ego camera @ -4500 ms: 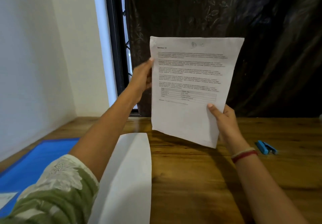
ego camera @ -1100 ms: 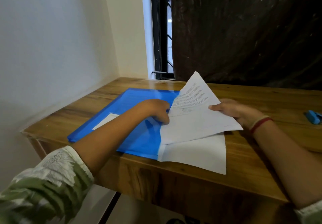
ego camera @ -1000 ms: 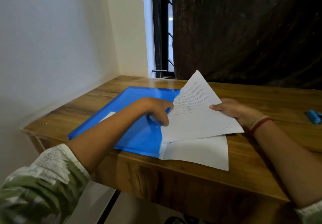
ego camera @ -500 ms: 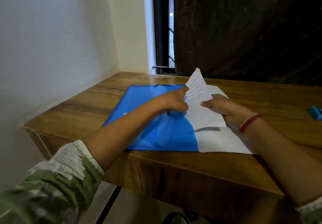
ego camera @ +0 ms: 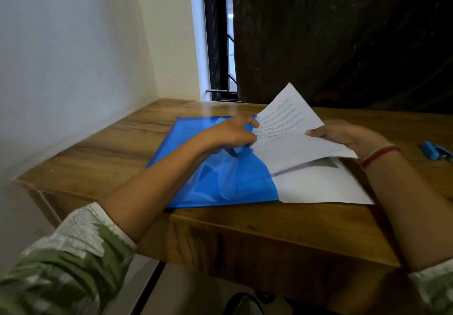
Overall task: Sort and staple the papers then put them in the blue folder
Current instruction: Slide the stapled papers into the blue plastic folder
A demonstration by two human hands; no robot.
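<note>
A blue translucent folder (ego camera: pixel 220 180) lies flat on the wooden desk (ego camera: pixel 269 224). A printed set of papers (ego camera: pixel 289 133) is tilted up, its left edge at the folder's open side. My right hand (ego camera: pixel 343 136) grips the papers' right edge. My left hand (ego camera: pixel 235 133) has its fingers curled on the folder's upper flap, beside the papers. A white sheet (ego camera: pixel 323 185) sticks out of the folder to the right, flat on the desk. A blue stapler (ego camera: pixel 435 150) lies at the far right.
A white wall runs along the desk's left side. A window frame (ego camera: pixel 218 45) and a dark curtain (ego camera: pixel 343 33) stand behind the desk. The desk's front edge is close to me.
Earlier both hands held the papers up in the air. They came down to the folder. In the last half second the papers have pulled back out to the right and tilted up.
</note>
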